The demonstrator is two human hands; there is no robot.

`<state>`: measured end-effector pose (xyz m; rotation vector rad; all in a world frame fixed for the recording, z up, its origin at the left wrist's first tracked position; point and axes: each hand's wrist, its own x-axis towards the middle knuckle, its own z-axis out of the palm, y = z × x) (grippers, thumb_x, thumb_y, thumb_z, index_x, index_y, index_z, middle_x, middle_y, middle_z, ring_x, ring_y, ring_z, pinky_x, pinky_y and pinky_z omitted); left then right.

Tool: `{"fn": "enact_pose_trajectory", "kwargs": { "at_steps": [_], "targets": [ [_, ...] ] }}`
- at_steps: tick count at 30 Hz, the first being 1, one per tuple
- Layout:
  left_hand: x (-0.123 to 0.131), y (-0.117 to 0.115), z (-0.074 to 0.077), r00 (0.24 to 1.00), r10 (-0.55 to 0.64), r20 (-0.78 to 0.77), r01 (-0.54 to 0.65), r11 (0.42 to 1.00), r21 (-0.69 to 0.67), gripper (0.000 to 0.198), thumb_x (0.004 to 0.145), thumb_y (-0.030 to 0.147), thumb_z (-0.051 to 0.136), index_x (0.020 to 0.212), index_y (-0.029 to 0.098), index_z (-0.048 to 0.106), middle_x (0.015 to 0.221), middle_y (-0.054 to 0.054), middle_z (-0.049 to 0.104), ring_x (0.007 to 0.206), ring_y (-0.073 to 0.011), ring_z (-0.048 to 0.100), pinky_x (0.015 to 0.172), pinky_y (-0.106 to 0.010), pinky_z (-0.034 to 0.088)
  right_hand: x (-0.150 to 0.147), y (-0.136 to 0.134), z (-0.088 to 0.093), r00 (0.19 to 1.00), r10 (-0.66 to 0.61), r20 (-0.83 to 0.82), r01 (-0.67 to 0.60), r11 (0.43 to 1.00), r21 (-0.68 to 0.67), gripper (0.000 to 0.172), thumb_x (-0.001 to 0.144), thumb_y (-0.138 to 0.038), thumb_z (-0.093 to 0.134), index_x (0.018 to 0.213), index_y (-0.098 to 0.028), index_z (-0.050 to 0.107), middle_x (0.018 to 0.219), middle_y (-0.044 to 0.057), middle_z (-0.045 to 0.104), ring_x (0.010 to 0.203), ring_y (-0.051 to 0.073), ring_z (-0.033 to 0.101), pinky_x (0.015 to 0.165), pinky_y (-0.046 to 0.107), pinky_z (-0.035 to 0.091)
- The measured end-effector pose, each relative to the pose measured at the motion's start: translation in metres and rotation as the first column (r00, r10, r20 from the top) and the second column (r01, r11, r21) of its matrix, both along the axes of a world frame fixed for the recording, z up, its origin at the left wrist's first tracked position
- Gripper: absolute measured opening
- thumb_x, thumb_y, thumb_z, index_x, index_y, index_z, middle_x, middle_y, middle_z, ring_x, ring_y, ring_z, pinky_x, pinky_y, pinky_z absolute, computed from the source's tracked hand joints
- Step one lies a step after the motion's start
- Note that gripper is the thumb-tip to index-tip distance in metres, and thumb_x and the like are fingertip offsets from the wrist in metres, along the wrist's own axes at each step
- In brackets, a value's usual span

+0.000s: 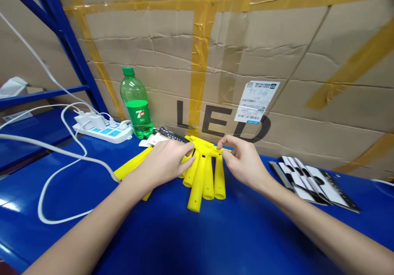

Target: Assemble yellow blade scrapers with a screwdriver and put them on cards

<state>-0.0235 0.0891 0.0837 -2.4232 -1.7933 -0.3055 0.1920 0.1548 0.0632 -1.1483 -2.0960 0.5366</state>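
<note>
Cardboard packing [147, 61], taped in yellow and lettered LED, forms the backdrop to a blue tabletop [246, 234]; directions are given around the central cluster of yellow plastic handles [201, 182]. At the far left, a blue metal frame [69, 41] rises toward 10 o'clock; below it a white cable [43, 193] loops at 9, and a white power strip [106, 131] lies between 9 and 10. A green bottle [137, 111] stands at 10, with black-and-white cards [156, 138] lying nearer the cluster. Left hand [168, 158], palm down at 9: thumb and forefinger slightly parted beside the cluster, grip not determinable; another yellow handle [134, 164] protrudes beneath the wrist. Central handles fan toward 6, their upper ends between the hands. Right hand [244, 158], at 2: thumb and forefinger curled to a narrow gap at the cluster's upper end, contact uncertain. At 3, well apart, black-and-white sleeves [328, 188] overlap. Handling appears to be partway through: the handles lie grouped but unaligned, cards and sleeves separate from them; how many pieces are finished cannot be told.
</note>
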Motion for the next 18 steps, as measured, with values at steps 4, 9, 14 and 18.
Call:
{"fn": "enact_pose_trajectory", "kwargs": {
  "at_steps": [4,9,14,18],
  "targets": [
    [0.024,-0.004,-0.014,0.991,-0.127,0.037,0.127,0.992,-0.005,0.027,0.100,0.037,0.044,0.089,0.020,0.062,0.092,-0.009,0.069,0.084,-0.0247,0.064,0.071,-0.035,0.047,0.041,-0.017,0.002,0.998,0.052,-0.035,-0.058,0.979,-0.196,0.011,0.085,-0.022,0.051,0.092,-0.024,0.058,0.049,-0.007,0.049,0.044,0.014,0.043,0.047,0.026,0.029],
    [0.043,0.001,-0.030,0.995,-0.023,0.094,0.024,1.000,-0.009,0.049,0.094,0.057,0.050,0.119,0.017,0.063,0.137,-0.020,0.058,0.125,-0.0400,0.052,0.104,-0.056,0.043,0.088,-0.031,0.004,0.999,0.041,-0.008,-0.042,0.982,-0.182,0.047,0.097,-0.045,0.041,0.056,-0.022,0.048,0.056,0.001,0.054,0.054,0.015,0.048,0.059,0.030,0.037],
    [0.054,0.004,-0.030,0.997,-0.032,0.069,0.029,0.999,0.034,0.046,0.092,0.051,0.055,0.121,0.016,0.064,0.135,-0.018,0.060,0.128,-0.0371,0.048,0.107,-0.056,0.042,0.115,-0.030,-0.005,0.991,-0.121,0.053,0.130,0.968,-0.213,0.044,0.081,-0.033,0.040,0.040,-0.027,0.025,0.040,-0.003,0.029,0.040,0.011,0.025,0.049,0.030,0.023],
    [0.081,0.007,-0.022,1.000,-0.030,0.000,0.030,0.992,0.119,0.038,0.097,0.042,0.049,0.108,0.014,0.072,0.109,-0.015,0.066,0.108,-0.0320,0.053,0.096,-0.049,0.049,0.119,-0.027,-0.012,0.984,-0.178,0.028,0.179,0.951,-0.253,0.043,0.079,-0.034,0.039,0.038,-0.026,0.030,0.038,-0.003,0.030,0.039,0.011,0.027,0.049,0.030,0.026]
  ]
}}
